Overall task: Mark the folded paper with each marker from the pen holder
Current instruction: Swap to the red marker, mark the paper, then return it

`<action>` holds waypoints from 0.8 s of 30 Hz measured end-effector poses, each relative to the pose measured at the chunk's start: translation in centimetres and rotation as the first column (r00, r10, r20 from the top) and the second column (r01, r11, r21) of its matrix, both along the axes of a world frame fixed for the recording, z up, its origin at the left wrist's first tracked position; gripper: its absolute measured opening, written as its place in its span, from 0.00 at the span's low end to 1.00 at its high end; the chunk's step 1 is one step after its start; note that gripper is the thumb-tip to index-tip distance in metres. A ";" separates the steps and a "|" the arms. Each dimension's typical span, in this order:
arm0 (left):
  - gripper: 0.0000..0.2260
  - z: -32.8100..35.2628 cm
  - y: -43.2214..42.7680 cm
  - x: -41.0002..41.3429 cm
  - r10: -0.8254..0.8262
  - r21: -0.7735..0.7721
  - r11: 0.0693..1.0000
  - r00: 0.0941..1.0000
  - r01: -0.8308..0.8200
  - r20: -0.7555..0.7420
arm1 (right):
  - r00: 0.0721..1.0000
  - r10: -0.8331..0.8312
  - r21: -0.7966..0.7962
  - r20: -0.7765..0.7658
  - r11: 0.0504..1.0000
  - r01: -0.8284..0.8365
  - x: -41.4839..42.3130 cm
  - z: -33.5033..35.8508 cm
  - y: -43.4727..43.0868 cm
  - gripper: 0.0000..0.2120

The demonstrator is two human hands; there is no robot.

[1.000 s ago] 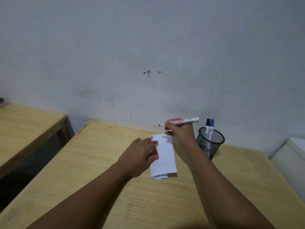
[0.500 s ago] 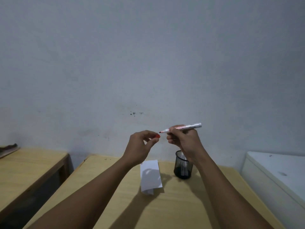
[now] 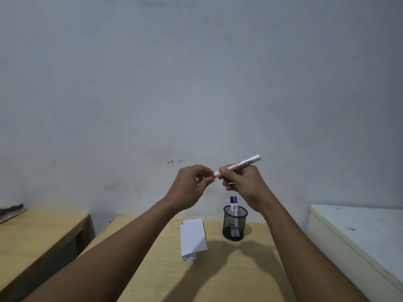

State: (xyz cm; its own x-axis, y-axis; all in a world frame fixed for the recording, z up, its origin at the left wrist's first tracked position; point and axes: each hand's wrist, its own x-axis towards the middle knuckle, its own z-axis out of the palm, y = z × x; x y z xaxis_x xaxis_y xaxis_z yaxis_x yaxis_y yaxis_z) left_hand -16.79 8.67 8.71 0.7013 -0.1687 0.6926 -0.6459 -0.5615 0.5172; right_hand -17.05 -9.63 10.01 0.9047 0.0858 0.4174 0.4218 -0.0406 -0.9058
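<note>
Both hands are raised above the wooden table [image 3: 229,275]. My right hand [image 3: 242,184] grips the white barrel of a red marker [image 3: 242,164], which points left. My left hand [image 3: 192,186] pinches the marker's red cap [image 3: 210,175], and the cap sits on the marker's tip. Below the hands, the folded white paper [image 3: 193,237] lies flat on the table, with small coloured marks at its far left corner. To the right of the paper stands a black mesh pen holder [image 3: 234,223]. Inside it are a black-capped marker [image 3: 231,200] and a blue-capped marker [image 3: 235,200].
A second wooden table [image 3: 32,236] stands to the left across a dark gap. A white cabinet top [image 3: 359,232] lies to the right. A grey wall [image 3: 196,83] with small dark specks rises close behind the table.
Both hands have lifted off the paper and come together in the air. The red cap, apart from the tip half a second ago, now sits on the marker. The view has tilted upward.
</note>
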 end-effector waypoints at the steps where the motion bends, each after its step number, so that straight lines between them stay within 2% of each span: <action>1: 0.07 0.1 -0.1 0.0 0.002 0.035 0.999 0.999 -0.004 0.052 | 1.000 -0.008 0.022 -0.012 1.000 0.008 0.0 -0.1 0.2 0.10; 4: 0.06 -0.2 -0.6 0.1 0.010 0.119 0.992 0.974 -0.037 0.225 | 0.996 -0.037 0.146 -0.076 0.988 0.048 0.1 -0.2 0.7 0.11; 7: 0.05 -0.9 -0.6 0.9 0.018 0.210 0.973 0.942 -0.093 0.336 | 0.985 -0.032 0.180 -0.172 0.982 0.063 -0.1 -0.4 0.8 0.13; 10: 0.07 -0.9 -0.9 1.6 0.044 0.187 0.978 0.960 -0.098 0.276 | 0.949 -0.121 0.225 -0.291 0.956 0.190 -0.2 -1.1 1.1 0.18; 12: 0.08 -0.4 -1.5 1.9 0.047 0.062 0.996 0.983 -0.059 0.178 | 0.892 -0.259 0.204 -0.371 0.914 0.350 0.4 -1.8 1.1 0.35; 13: 0.08 -0.1 -1.9 2.0 0.035 -0.009 0.999 0.991 -0.035 0.126 | 0.854 -0.351 0.163 -0.384 0.885 0.437 0.6 -2.2 1.0 0.45; 14: 0.09 0.1 -2.2 2.2 0.019 -0.071 0.997 0.997 -0.014 0.073 | 0.821 -0.450 0.096 -0.352 0.855 0.510 0.9 -2.7 0.7 0.50; 15: 0.09 0.2 -2.6 2.4 0.002 -0.116 0.993 1.000 0.001 0.023 | 0.795 -0.540 0.008 -0.275 0.826 0.564 1.1 -3.2 0.4 0.49; 16: 0.09 0.3 -2.9 2.7 -0.014 -0.142 0.990 1.000 0.012 -0.016 | 0.784 -0.597 -0.076 -0.172 0.801 0.593 1.3 -3.8 0.1 0.40; 18: 0.09 0.5 -3.6 3.4 -0.038 -0.144 0.989 0.998 0.029 -0.057 | 0.819 -0.574 -0.208 -0.006 0.801 0.561 1.8 -4.4 -0.6 0.14; 19: 0.10 0.5 -3.9 3.7 -0.042 -0.128 0.991 0.997 0.034 -0.066 | 0.848 -0.529 -0.245 0.043 0.817 0.522 2.0 -4.6 -0.9 0.06; 21: 0.10 0.2 -4.7 4.3 -0.040 -0.103 0.994 0.995 0.031 -0.087 | 0.888 -0.447 -0.303 0.106 0.836 0.457 2.4 -4.9 -1.6 0.02; 24: 0.09 -0.4 -5.6 5.7 -0.076 -0.156 0.987 0.982 0.049 -0.173 | 0.904 -0.395 -0.430 0.161 0.797 0.425 3.6 -5.2 -2.2 0.03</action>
State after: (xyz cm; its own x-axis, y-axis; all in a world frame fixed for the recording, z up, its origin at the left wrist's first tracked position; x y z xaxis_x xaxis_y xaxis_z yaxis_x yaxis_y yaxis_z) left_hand -11.12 3.10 8.32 0.8068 -0.1192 0.5787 -0.5673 -0.4301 0.7023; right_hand -13.42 -11.84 4.78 0.8719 -0.0981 0.4797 0.3267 -0.6131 -0.7193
